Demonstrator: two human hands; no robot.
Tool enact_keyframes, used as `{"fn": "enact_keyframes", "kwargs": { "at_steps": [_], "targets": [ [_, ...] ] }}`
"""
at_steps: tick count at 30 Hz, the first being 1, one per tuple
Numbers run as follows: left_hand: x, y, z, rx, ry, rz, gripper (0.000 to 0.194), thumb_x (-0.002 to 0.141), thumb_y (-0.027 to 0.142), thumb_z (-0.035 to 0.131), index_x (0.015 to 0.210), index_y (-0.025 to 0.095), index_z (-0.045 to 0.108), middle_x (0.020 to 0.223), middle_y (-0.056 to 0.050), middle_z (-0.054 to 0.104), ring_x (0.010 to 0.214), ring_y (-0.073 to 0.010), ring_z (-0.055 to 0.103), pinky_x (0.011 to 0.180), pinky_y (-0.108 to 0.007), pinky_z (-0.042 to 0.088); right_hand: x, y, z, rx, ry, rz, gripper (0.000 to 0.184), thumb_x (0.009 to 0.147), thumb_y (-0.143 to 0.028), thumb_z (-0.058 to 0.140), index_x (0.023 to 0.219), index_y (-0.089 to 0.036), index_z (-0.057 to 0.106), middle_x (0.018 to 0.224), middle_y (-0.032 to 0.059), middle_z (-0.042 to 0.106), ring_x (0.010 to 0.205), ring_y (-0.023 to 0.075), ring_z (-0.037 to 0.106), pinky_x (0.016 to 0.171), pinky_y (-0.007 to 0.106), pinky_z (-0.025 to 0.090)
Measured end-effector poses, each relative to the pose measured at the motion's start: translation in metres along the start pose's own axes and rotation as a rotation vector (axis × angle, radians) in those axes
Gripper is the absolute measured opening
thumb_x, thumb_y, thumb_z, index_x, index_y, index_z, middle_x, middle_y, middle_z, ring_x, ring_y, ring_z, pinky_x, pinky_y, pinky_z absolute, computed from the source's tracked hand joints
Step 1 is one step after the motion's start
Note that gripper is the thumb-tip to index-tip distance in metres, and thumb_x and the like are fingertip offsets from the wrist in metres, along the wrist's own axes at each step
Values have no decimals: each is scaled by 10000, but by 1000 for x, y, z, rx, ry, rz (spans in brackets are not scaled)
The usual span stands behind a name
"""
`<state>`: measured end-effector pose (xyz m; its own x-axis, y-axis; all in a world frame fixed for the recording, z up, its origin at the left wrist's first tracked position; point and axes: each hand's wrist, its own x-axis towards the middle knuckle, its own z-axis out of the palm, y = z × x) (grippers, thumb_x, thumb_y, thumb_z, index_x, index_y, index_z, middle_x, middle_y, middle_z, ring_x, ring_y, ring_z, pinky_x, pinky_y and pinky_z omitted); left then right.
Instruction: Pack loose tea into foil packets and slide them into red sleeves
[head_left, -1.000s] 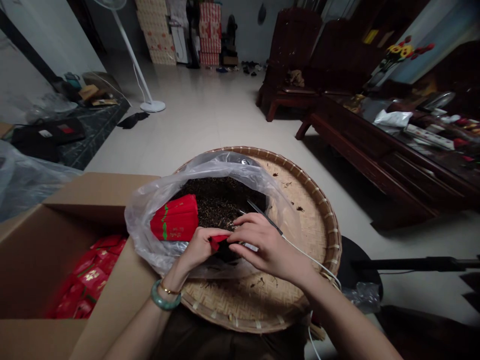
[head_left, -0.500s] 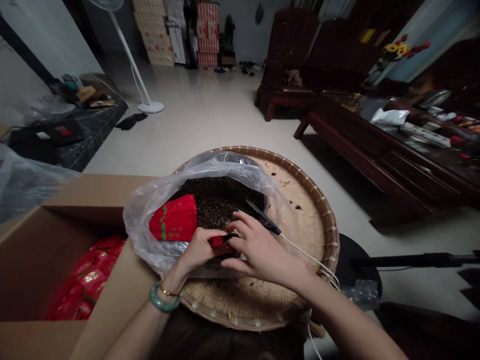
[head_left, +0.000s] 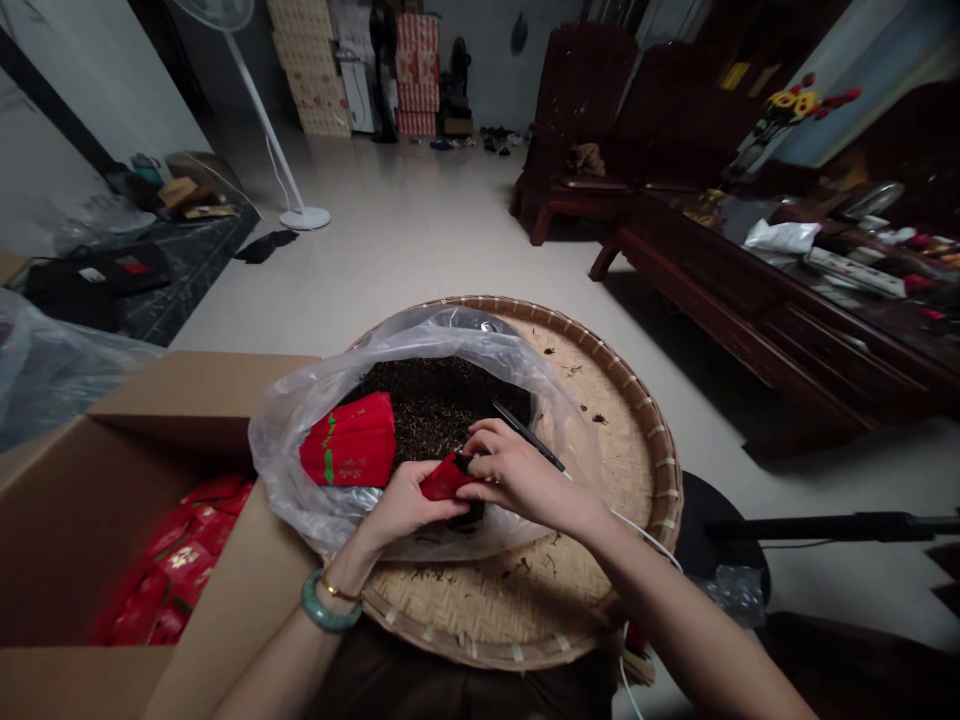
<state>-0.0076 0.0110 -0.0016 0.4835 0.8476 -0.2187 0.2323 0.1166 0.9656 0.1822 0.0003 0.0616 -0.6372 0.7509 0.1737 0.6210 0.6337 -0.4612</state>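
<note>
My left hand (head_left: 410, 497) grips a small red packet (head_left: 446, 477) by its left side, thumb in front. At the packet's right end, my right hand (head_left: 517, 474) has its fingers closed on the edge by a dark opening. Both hands are over a clear plastic bag (head_left: 300, 400) that holds dark dried leaves (head_left: 431, 420), like loose tea. On the leaves at the left lies a stack of flat red packets (head_left: 352, 440) with green marks. A slim black tool (head_left: 529, 437) with a white cord rests beyond my right hand.
The bag sits on a round woven bamboo tray (head_left: 630, 450) with scattered leaf bits. To the left stands an open cardboard box (head_left: 202, 385) with red packets (head_left: 187, 550) inside. A dark wooden table (head_left: 780, 330) is at the right, and a white fan (head_left: 262, 130) stands behind.
The red packet has turned so more of its face shows. My right hand's fingers, spread before, have closed in on its edge. My left thumb has moved lower.
</note>
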Motion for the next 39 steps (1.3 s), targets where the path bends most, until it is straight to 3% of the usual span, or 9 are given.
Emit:
{"fn": "enact_keyframes", "kwargs": {
  "at_steps": [6,11,15,20,25,28,32,35,39],
  "targets": [
    [-1,0,1,-55,42,0,280,563,317,747,667,126,572,564,51,473,517,-76,376,476,-183,315,-5,-7,-9,-7,123,66,233,821,-394,622,817,-164,658,934,86,587,1070,241,456,889,377,458],
    [0,0,6,-31,69,35,252,565,286,745,660,125,576,582,54,456,538,-71,351,482,-176,296,1,-2,0,-66,-25,57,256,831,-374,610,751,-142,684,936,108,612,1089,262,457,866,388,471],
    [0,0,7,-9,59,41,249,578,302,731,661,125,576,581,53,451,539,-73,350,479,-178,286,2,-1,0,-42,-35,51,279,847,-399,580,780,-146,676,930,101,610,1074,250,464,859,373,462],
    [1,-2,9,12,87,28,276,589,342,734,682,120,598,584,42,492,533,-82,386,485,-188,312,3,-4,0,16,97,120,297,844,-456,567,864,-168,637,891,73,591,928,200,491,811,331,444],
    [5,-2,14,55,138,33,251,577,285,729,751,118,662,657,5,616,590,-121,499,568,-218,400,14,8,22,56,135,142,265,882,-350,554,715,-168,651,752,38,571,773,155,475,684,264,402],
    [7,-2,13,70,179,16,279,571,308,740,759,116,665,665,-5,643,597,-140,531,576,-231,420,21,13,30,142,223,245,237,856,-332,598,694,-161,618,709,16,574,713,134,496,655,246,387],
    [9,-5,14,84,221,-13,283,574,324,742,751,118,663,661,-16,657,585,-155,554,557,-240,429,29,13,35,241,313,486,281,818,-447,610,891,-175,613,717,-7,603,589,103,504,541,214,332],
    [10,-9,17,163,256,-36,284,558,347,749,713,125,663,635,-20,655,576,-167,557,539,-247,420,35,16,41,177,261,532,385,812,-543,567,695,-181,623,579,-17,570,515,95,453,499,221,260],
    [9,-13,17,230,256,-38,306,559,394,747,673,128,648,603,-17,641,562,-171,556,520,-247,405,39,27,53,123,311,465,447,818,-536,568,559,-171,579,525,-18,545,504,88,425,508,226,241]
  ]
}}
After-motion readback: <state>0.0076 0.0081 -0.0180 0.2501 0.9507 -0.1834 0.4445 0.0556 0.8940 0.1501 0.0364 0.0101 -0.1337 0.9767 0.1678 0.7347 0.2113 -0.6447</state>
